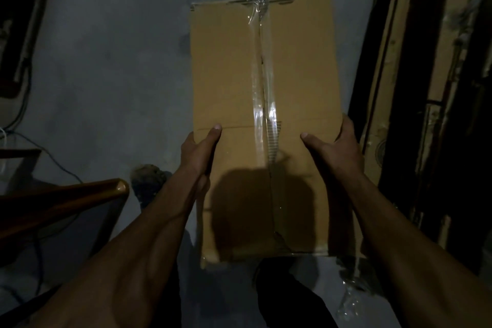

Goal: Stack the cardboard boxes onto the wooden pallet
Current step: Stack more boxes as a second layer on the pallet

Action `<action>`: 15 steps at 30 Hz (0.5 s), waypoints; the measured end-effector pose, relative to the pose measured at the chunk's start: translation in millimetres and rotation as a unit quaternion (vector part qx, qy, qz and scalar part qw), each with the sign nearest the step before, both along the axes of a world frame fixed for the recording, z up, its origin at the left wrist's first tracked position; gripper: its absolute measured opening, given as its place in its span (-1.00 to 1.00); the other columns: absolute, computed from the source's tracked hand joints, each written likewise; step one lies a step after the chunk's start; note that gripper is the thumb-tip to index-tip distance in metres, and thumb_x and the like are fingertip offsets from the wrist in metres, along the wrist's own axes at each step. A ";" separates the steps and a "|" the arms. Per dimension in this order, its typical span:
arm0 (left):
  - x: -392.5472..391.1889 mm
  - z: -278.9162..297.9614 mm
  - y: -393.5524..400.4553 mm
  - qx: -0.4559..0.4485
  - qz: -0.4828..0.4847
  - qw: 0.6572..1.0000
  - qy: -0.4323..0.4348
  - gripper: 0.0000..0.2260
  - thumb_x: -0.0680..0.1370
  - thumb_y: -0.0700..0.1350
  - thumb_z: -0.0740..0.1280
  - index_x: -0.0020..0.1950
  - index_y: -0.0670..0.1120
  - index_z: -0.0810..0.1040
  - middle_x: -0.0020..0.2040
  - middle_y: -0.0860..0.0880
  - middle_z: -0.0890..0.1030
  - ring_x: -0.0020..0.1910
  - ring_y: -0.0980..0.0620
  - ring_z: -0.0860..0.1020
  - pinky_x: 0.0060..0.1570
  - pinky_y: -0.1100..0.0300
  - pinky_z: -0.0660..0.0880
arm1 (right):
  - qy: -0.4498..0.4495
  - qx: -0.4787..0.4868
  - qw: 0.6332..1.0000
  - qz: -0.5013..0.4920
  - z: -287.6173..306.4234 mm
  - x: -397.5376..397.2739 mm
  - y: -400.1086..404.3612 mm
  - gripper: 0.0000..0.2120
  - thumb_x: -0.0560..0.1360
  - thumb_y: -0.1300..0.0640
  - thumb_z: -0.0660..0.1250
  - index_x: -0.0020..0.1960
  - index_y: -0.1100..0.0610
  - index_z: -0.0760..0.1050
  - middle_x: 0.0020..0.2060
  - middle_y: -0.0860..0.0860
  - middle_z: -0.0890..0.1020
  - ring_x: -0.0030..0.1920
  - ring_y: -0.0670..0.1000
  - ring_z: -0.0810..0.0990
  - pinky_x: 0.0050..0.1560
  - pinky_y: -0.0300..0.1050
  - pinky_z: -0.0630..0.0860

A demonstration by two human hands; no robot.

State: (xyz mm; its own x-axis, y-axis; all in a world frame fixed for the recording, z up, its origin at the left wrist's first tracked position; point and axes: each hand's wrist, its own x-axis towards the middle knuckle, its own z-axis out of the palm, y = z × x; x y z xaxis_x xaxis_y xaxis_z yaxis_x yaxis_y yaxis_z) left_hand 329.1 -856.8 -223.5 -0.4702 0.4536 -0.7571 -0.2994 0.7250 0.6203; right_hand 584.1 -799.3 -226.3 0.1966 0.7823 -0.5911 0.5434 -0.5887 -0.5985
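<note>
A long brown cardboard box, sealed down its middle with clear tape, is held in the air above the grey floor in front of me. My left hand grips its left side with the thumb lying on the top face. My right hand grips the right side, thumb also on top. The fingers of both hands are hidden behind the box's sides. No wooden pallet can be made out in this dim view.
Dark boards and flat cardboard sheets lean along the right. A wooden chair rail juts in at the lower left, with cables trailing over the floor beyond it. Crumpled clear plastic lies near my feet.
</note>
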 end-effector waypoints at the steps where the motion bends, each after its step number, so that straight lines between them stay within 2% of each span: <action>1: -2.0 17.2 3.4 0.006 -0.003 1.000 0.001 -0.59 0.52 0.02 0.46 0.33 -0.06 0.53 0.13 0.03 0.63 0.06 0.09 0.60 -0.11 0.30 0.52 | 0.001 0.004 1.000 0.001 17.4 -1.7 4.6 -0.11 0.22 -0.37 0.49 0.45 -0.24 0.20 0.28 -0.04 0.56 0.26 0.13 0.53 0.30 0.18 0.48; 5: -15.6 89.3 16.8 0.032 -0.024 0.998 0.039 -0.59 0.47 0.15 0.47 0.24 0.03 0.51 0.11 0.10 0.61 0.14 0.04 0.58 0.09 0.19 0.49 | -0.005 0.033 0.999 0.004 96.3 -13.7 21.7 -0.12 0.23 -0.38 0.49 0.45 -0.26 0.20 0.26 -0.09 0.55 0.26 0.11 0.53 0.30 0.17 0.47; 8: -32.2 164.2 31.6 0.049 -0.078 0.988 0.122 -0.36 0.37 0.34 0.42 0.35 0.09 0.42 0.18 0.12 0.58 0.19 -0.01 0.56 0.25 -0.01 0.49 | -0.029 0.065 0.997 0.017 174.2 -29.5 35.7 -0.11 0.31 -0.35 0.49 0.51 -0.18 0.18 0.32 -0.07 0.53 0.29 0.10 0.52 0.32 0.10 0.45; 10: -43.7 215.4 41.7 0.031 -0.133 0.971 0.197 -0.32 0.40 0.36 0.35 0.44 0.14 0.30 0.23 0.11 0.55 0.22 -0.08 0.54 0.26 -0.11 0.46 | -0.036 0.085 0.996 0.016 224.2 -43.1 44.2 -0.11 0.35 -0.32 0.49 0.54 -0.15 0.16 0.37 -0.05 0.51 0.32 0.10 0.50 0.33 0.06 0.42; 12: -61.1 265.6 50.9 0.037 -0.164 0.954 0.250 -0.28 0.45 0.34 0.32 0.52 0.17 0.15 0.34 0.07 0.51 0.28 -0.12 0.50 0.30 -0.16 0.41 | -0.041 0.105 0.993 0.021 271.4 -64.4 52.4 -0.09 0.34 -0.35 0.47 0.55 -0.15 0.14 0.38 -0.04 0.50 0.33 0.13 0.50 0.35 0.14 0.43; 15: -90.1 329.1 62.5 0.040 -0.189 0.937 0.291 -0.21 0.51 0.31 0.30 0.58 0.23 -0.09 0.53 0.01 0.32 0.43 -0.14 0.38 0.41 -0.16 0.27 | -0.053 0.128 0.990 0.026 336.0 -98.7 61.9 -0.06 0.29 -0.43 0.43 0.52 -0.30 0.05 0.38 -0.08 0.50 0.32 0.14 0.52 0.32 0.24 0.46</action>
State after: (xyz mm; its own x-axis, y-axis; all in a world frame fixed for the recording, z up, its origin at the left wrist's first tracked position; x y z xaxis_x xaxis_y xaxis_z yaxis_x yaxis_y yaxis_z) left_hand 239.0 -794.3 105.5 -0.5874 0.7153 -0.3786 0.3760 0.6554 0.6550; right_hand 485.4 -737.4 109.7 0.2019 0.9145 -0.3507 0.6369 -0.3946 -0.6623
